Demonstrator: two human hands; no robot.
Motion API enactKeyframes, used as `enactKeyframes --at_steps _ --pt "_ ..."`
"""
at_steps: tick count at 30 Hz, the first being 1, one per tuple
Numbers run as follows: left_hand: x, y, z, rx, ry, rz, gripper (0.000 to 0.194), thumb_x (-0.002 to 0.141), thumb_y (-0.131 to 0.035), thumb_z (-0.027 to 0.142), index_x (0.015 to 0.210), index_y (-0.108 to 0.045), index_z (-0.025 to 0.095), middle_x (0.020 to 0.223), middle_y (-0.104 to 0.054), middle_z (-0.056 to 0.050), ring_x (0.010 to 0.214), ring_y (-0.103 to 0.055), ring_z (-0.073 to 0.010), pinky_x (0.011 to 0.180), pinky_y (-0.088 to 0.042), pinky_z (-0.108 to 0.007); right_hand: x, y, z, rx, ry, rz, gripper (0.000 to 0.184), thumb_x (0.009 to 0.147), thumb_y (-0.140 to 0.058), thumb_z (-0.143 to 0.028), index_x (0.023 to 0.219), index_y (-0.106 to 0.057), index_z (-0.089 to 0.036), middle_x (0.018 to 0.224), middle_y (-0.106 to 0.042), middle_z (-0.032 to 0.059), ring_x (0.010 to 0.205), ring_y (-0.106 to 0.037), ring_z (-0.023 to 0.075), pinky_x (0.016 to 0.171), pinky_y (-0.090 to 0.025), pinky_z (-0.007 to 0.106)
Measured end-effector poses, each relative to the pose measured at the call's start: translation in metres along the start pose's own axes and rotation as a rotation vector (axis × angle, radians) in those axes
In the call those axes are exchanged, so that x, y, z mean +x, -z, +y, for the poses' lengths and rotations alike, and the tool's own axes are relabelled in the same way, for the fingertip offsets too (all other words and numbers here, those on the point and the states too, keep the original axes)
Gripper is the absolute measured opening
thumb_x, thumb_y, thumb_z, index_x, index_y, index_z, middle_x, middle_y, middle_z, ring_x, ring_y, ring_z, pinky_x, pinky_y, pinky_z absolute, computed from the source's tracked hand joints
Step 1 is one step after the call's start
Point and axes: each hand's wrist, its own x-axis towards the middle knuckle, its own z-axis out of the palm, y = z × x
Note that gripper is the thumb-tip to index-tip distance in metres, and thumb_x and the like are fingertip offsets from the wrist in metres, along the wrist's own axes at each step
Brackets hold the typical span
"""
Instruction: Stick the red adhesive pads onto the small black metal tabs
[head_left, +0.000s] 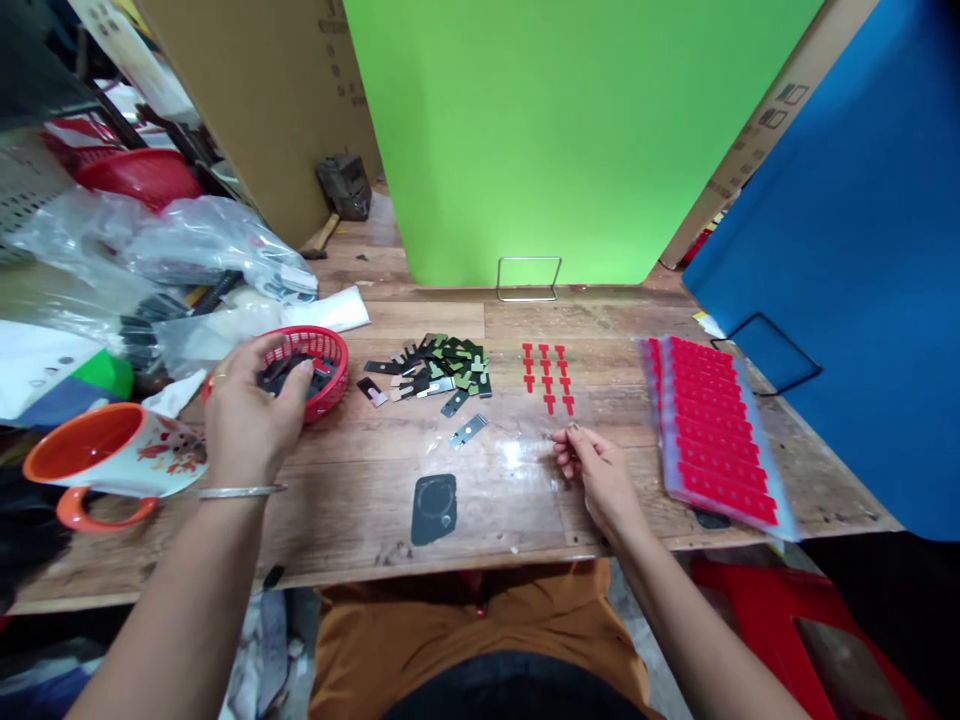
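Notched metal strips [452, 368] lie in a loose heap near the middle of the worktop [337, 520], and across we go from the left! First up, an orange-rimmed mug [161, 450], and just beside it the left hand [259, 415], over the red mesh basket [334, 395]. Thumb and fingers stand well apart there, dark pieces [277, 376] beneath them; I see nothing gripped.

On to the heap, then, right of the basket. Out in front of it lies one loose strip [469, 431], its long axis slanting from near left to far right. It's nearer the right hand [596, 468], off that hand's left side, with bare wood between.

Next, T-shaped red tabs [547, 378] in three neat columns, stems toward the person, the lowest pair just beyond the right fingertips. That right hand is curled, thumb against forefinger; whether something thin is pinched in there, I can't tell from here.

And far right, clear sheets [712, 430] carrying rows of red, overlapping in a stack.
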Motion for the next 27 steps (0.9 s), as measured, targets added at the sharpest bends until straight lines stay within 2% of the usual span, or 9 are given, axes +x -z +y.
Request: enactKeyframes --at_steps 2,3,6,8,13,16,20,23,27 --pt "-0.001 -0.001 -0.001 0.145 -0.136 -0.015 0.032 0.076 -0.061 0.03 0.105 -0.06 0.016 0.107 -0.061 -0.004 0.105 -0.051 -0.0225 0.095 -0.037 -0.039 -0.001 -0.003 0.001 -0.011 -0.003 -0.024 0.034 0.078 -0.057 -0.047 0.079 -0.068 -0.015 0.064 -0.061 0.0021 0.047 -0.047 0.0082 0.043 -0.034 0.02" --pt "-0.007 -0.006 0.0 0.147 -0.174 -0.081 0.027 0.076 -0.06 0.031 0.098 -0.063 0.016 0.099 -0.062 -0.005 0.099 -0.053 -0.0222 0.092 -0.04 -0.037 -0.001 -0.005 0.002 -0.024 -0.004 -0.037 0.033 0.078 -0.057 -0.047 0.079 -0.068 -0.015 0.063 -0.06 0.0018 0.047 -0.047 0.008 0.043 -0.034 0.02" --pt "-0.043 -0.036 0.011 0.113 -0.221 -0.434 0.019 0.076 -0.058 0.031 0.08 -0.065 0.015 0.083 -0.062 -0.007 0.082 -0.056 -0.0211 0.08 -0.043 -0.033 -0.003 -0.01 0.004 -0.082 0.0 -0.068 0.033 0.079 -0.056 -0.046 0.078 -0.067 -0.015 0.062 -0.059 0.0015 0.047 -0.045 0.0078 0.043 -0.033 0.019" --pt "-0.068 -0.059 0.019 0.113 -0.231 -0.56 0.021 0.076 -0.057 0.033 0.084 -0.065 0.015 0.086 -0.061 -0.008 0.086 -0.054 -0.0227 0.081 -0.041 -0.034 -0.003 -0.012 0.005 -0.104 -0.005 -0.091 0.033 0.079 -0.056 -0.046 0.078 -0.067 -0.014 0.062 -0.059 0.0016 0.048 -0.045 0.0079 0.043 -0.032 0.019" --pt "-0.096 -0.089 0.026 0.144 -0.204 -0.578 0.017 0.071 -0.063 0.029 0.082 -0.061 0.016 0.087 -0.058 -0.008 0.089 -0.051 -0.0239 0.081 -0.04 -0.033 -0.006 -0.014 0.006 -0.103 -0.034 -0.123 0.035 0.077 -0.057 -0.048 0.071 -0.065 -0.014 0.06 -0.057 0.0009 0.048 -0.046 0.0078 0.042 -0.031 0.018" --pt "-0.095 -0.088 0.024 0.098 -0.164 -0.611 0.011 0.071 -0.063 0.025 0.077 -0.058 0.017 0.082 -0.059 -0.006 0.083 -0.054 -0.0212 0.075 -0.04 -0.03 -0.01 -0.016 0.007 -0.088 -0.043 -0.13 0.034 0.077 -0.058 -0.046 0.072 -0.065 -0.014 0.06 -0.057 0.0009 0.048 -0.046 0.007 0.042 -0.031 0.018" --pt "-0.099 -0.076 0.029 -0.086 -0.104 -0.68 0.008 0.074 -0.059 0.02 0.081 -0.056 0.019 0.072 -0.061 0.0 0.067 -0.056 -0.0152 0.065 -0.041 -0.025 -0.017 -0.025 0.005 -0.021 -0.045 -0.164 0.03 0.074 -0.062 -0.043 0.089 -0.064 -0.016 0.066 -0.06 -0.0001 0.048 -0.047 0.0067 0.041 -0.033 0.017" --pt "-0.112 -0.061 0.04 -0.223 -0.212 -0.686 0.007 0.078 -0.056 0.02 0.084 -0.059 0.019 0.078 -0.063 -0.001 0.074 -0.058 -0.0146 0.069 -0.042 -0.025 -0.023 -0.033 0.001 0.104 -0.127 -0.214 0.038 0.074 -0.06 -0.046 0.099 -0.06 -0.017 0.068 -0.062 0.0004 0.048 -0.05 0.0082 0.039 -0.035 0.017" --pt "-0.13 -0.043 0.053 -0.353 -0.348 -0.682 0.008 0.081 -0.053 0.017 0.08 -0.061 0.018 0.08 -0.064 -0.002 0.08 -0.058 -0.0146 0.074 -0.042 -0.025 -0.032 -0.037 -0.001 0.197 -0.217 -0.281 0.035 0.068 -0.069 -0.038 0.093 -0.06 -0.014 0.064 -0.064 0.0013 0.045 -0.051 0.0077 0.038 -0.036 0.017"
